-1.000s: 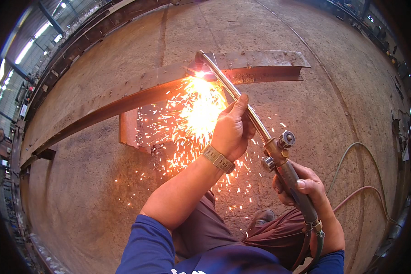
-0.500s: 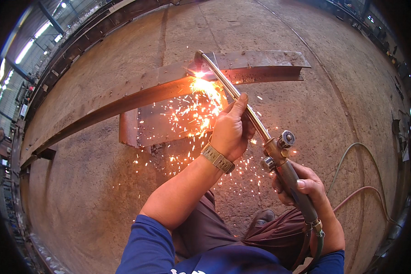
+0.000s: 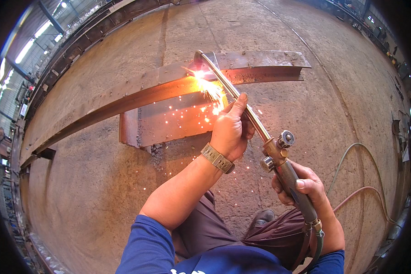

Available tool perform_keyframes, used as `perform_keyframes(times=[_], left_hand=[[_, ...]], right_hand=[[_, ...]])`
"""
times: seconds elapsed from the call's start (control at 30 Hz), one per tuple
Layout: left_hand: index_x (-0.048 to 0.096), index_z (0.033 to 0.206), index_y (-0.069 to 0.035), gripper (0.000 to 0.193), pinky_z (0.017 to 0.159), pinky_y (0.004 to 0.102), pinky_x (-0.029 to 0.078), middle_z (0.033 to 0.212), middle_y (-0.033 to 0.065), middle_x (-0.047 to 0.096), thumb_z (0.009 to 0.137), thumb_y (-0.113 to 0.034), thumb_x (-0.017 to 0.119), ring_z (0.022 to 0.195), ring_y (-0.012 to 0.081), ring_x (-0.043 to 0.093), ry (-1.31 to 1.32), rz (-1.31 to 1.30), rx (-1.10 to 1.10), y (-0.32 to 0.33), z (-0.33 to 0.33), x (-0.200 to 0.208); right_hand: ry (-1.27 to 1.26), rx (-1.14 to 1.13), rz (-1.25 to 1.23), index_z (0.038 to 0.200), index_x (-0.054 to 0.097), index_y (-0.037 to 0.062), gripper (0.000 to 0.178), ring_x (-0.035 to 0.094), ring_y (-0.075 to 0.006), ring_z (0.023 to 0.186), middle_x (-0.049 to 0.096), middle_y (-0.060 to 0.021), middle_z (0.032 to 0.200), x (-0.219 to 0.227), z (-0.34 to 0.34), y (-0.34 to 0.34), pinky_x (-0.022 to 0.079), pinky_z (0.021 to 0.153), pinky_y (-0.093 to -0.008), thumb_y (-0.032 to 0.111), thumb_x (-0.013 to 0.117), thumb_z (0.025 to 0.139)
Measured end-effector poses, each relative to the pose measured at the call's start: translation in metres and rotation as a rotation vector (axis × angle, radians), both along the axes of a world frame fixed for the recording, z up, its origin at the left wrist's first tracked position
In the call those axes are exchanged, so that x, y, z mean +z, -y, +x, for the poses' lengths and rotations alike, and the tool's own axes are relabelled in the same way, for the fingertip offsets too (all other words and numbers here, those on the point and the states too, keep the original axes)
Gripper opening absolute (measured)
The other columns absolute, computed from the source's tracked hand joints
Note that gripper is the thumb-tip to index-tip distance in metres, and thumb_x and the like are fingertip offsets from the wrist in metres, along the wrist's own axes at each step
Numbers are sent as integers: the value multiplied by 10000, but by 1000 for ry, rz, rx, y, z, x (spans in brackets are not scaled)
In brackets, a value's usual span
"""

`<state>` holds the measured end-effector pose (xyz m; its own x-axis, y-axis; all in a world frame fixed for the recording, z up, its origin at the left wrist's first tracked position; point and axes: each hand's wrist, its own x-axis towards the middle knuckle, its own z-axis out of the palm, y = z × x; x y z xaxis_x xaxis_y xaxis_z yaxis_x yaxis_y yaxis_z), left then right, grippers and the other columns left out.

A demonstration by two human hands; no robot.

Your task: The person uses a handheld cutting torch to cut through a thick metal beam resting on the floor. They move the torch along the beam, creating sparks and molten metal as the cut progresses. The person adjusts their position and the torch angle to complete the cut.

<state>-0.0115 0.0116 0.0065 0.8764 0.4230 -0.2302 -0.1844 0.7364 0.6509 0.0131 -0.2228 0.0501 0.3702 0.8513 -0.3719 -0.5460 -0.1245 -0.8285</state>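
Observation:
A cutting torch (image 3: 255, 119) slants across the middle, its bent tip just above a long rusty steel beam (image 3: 123, 101). Bright flame and sparks (image 3: 210, 86) burst where the tip meets the beam's edge. My left hand (image 3: 231, 132), with a watch (image 3: 218, 158) on its wrist, is closed round the torch's metal tube partway along. Around the dark handle below the two valve knobs (image 3: 285, 139), my right hand (image 3: 301, 185) is closed, thumb on top. Part of the left hand's fingers is hidden behind the tube.
Under the beam lies a wider steel piece (image 3: 164, 123) with an upturned left end. Hoses (image 3: 318, 242) hang from the handle's end, and thin hoses (image 3: 370, 187) trail over the concrete floor at right. My shoe (image 3: 263, 216) is below the torch. Metal racks line the left side.
The spray of sparks has shrunk and now stays closer to the tip; fewer sparks reach the floor. Both hands and the torch look nearly still.

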Motion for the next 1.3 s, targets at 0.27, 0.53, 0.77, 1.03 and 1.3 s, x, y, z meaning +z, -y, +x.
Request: perform_keyframes(times=[0.27, 0.53, 0.77, 1.03, 1.3], left_hand=[[537, 851, -136, 271, 430, 259, 366, 640, 51, 597, 984, -367, 588, 474, 145, 517, -4, 14, -17, 0, 1, -1], [548, 810, -119, 298, 409, 274, 350, 626, 14, 564, 974, -360, 614, 439, 134, 497, -20, -20, 17, -1, 1, -1], [548, 810, -118, 299, 411, 278, 351, 621, 18, 563, 975, -359, 611, 435, 135, 491, 10, -22, 11, 1, 3, -2], [545, 844, -133, 296, 447, 264, 364, 635, 42, 587, 981, -392, 586, 491, 147, 512, -10, 24, -22, -2, 2, -6], [548, 849, -135, 294, 454, 270, 368, 648, 44, 589, 980, -396, 587, 503, 146, 512, 4, 22, -15, 0, 3, -2]], right_hand=[[-18, -4, -2, 1465, 365, -41, 960, 557, -163, 639, 589, -169, 910, -2, 2, 2, 437, 511, -261, 415, 722, 700], [-29, -14, -1, 1466, 363, -41, 964, 552, -162, 630, 579, -158, 893, -2, 0, -1, 433, 505, -263, 409, 727, 695], [-26, -21, -9, 1461, 369, -47, 968, 559, -166, 655, 577, -157, 888, 0, 2, 0, 443, 518, -263, 413, 730, 689], [-23, -24, -9, 1456, 375, -46, 971, 562, -161, 661, 580, -156, 894, -1, 2, -1, 449, 524, -263, 425, 737, 687], [-21, 7, -3, 1461, 368, -43, 965, 557, -159, 646, 585, -158, 903, 0, 5, 0, 444, 522, -260, 420, 730, 695]])
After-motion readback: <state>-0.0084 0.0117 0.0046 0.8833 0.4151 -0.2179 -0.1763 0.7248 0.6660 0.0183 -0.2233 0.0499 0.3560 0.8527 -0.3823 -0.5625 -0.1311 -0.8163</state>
